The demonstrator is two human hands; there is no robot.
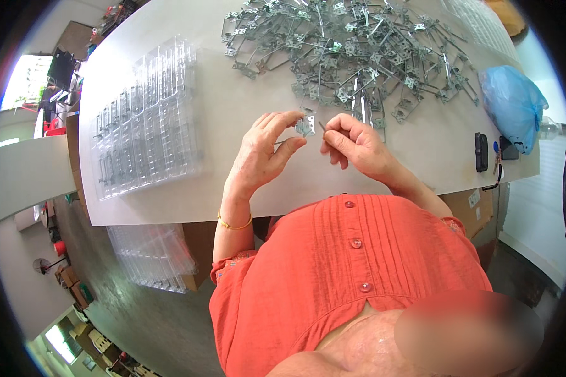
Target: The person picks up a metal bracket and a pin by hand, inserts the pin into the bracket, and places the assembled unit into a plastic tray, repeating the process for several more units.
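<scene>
Bracket [305, 125], one. Small, flat-faced plate of silvery sheet metal with bright highlights, pierced by holes; edges uneven, finer detail too small to read. Located just off the near side of the heap [352, 50], raised over the white table [333, 179], upright in the left hand [264, 147], whose thumb and fingertips grip it at its left edge.

Thin rod [322, 126], one. Short, straight, dull grey metal, slightly tilted. Located right beside the bracket, likewise on the near side of the heap; pinched between thumb and forefinger of the right hand [358, 143], remaining fingers curled. Whether rod and bracket touch cannot be told.

Heap, one. Tangled grey metal pieces, pierced plates and slender rods, of the same grey finish as the bracket.

Clear plastic trays [148, 119], ridged, with rows of grey parts showing: left of the heap.

Blue plastic bag [512, 107], bulging, glossy: right of the heap.

Black case [481, 152], small, oblong: right of the heap and nearer the person, short of the bag.
</scene>
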